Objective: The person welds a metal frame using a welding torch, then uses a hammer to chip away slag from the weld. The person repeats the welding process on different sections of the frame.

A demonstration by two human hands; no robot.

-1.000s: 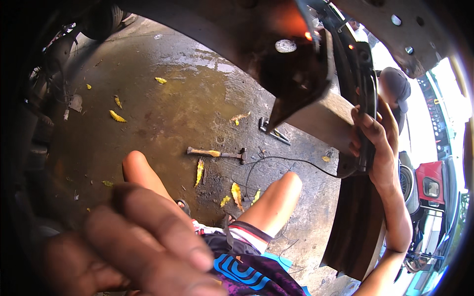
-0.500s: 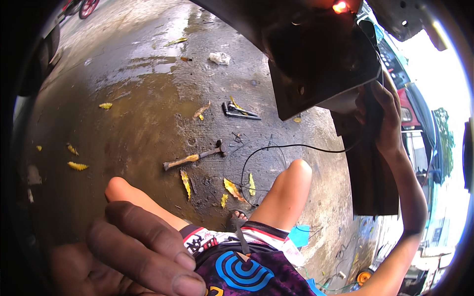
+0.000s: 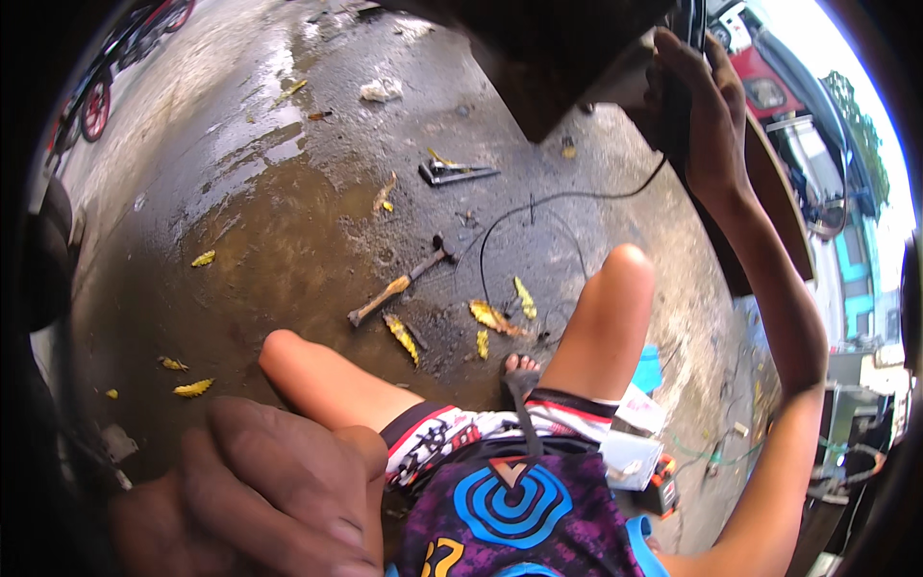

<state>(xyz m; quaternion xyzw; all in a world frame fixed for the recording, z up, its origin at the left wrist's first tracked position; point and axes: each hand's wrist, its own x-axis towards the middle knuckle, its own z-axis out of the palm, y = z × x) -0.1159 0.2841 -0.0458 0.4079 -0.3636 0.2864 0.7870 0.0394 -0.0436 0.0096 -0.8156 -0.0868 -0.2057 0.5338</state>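
Observation:
My right hand is raised at the upper right, fingers wrapped round a black handle-like tool that trails a thin black cable. My wrist and fingers hide part of this tool, so its kind does not show. Just left of it, a dark angular metal piece hangs over the top of the view. Close to the camera at the lower left, my left hand is closed with its fingers curled together. Whatever it may hold is hidden.
Between my knees and the wet concrete ahead lie a wooden-handled hammer, black metal tools and several yellow leaves. A flat brown panel stands behind my right forearm. Beside my right thigh are a white box and an orange-black object.
My view has shifted, and the metal piece sits higher in it. The red glow on it no longer shows. My left fingers have curled in closer; my right hand still grips the black tool.

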